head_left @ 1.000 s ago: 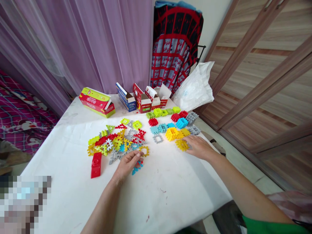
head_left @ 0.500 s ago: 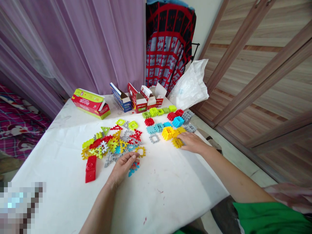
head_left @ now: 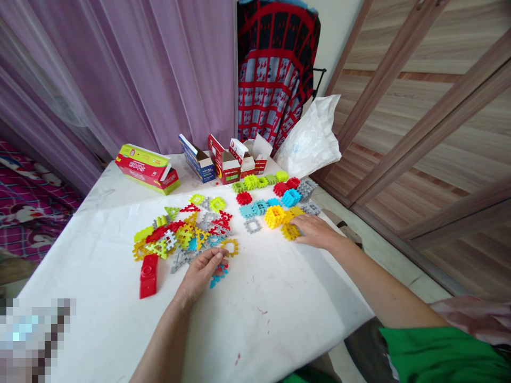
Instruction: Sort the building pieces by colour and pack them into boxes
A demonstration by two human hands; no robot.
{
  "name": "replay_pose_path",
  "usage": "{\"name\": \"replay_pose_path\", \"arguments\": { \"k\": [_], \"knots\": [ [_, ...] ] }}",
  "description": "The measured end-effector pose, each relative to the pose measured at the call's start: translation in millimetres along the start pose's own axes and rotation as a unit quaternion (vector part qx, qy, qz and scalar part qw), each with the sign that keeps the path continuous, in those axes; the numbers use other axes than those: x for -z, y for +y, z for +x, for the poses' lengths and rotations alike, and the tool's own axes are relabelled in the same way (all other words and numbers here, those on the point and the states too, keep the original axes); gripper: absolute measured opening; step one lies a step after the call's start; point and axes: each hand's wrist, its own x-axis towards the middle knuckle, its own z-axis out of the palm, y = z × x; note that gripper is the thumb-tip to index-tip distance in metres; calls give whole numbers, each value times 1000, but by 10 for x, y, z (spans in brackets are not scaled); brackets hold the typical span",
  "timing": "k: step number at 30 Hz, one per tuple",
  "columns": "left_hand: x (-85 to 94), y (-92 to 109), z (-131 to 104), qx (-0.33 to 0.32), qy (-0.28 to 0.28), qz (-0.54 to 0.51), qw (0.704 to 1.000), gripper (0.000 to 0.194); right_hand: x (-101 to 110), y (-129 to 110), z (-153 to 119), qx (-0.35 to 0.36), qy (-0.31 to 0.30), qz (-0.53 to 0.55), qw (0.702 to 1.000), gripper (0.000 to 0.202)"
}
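My left hand [head_left: 203, 270] is closed in a pinch on the corner of a yellow square building tile [head_left: 235, 248] with an open middle. Blue and red triangle pieces [head_left: 217, 277] lie beneath its fingers. On the right, my right hand [head_left: 313, 231] has its fingers closed at the edge of a yellow toothed block [head_left: 290, 231]; the fingertips are partly hidden. A bigger yellow cube [head_left: 274, 216] and a blue cube [head_left: 291, 197] stand just beyond it. Left of my left hand spreads a mixed heap of tiles [head_left: 186, 234] in green, red, grey and yellow.
Opened boxes line the back: a red-green one [head_left: 147, 169], a blue one [head_left: 197, 159] and a red one [head_left: 224, 162]. A white plastic bag [head_left: 309, 139] leans at the back right corner. A red plastic piece [head_left: 148, 276] lies on the white table [head_left: 255, 330].
Almost nothing differs. The whole view has shifted very slightly, and both hands stay at the same pieces.
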Motion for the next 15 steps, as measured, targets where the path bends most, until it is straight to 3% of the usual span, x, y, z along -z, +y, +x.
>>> {"name": "replay_pose_path", "arguments": {
  "k": [6,15],
  "knots": [
    [-8,11,5,2,1,-2,1000,59,65,-153,-134,-95,26,-30,995,43],
    [-14,32,-10,1,-4,1,1000,59,-19,-482,-124,-247,59,-22,967,47]
  ]
}}
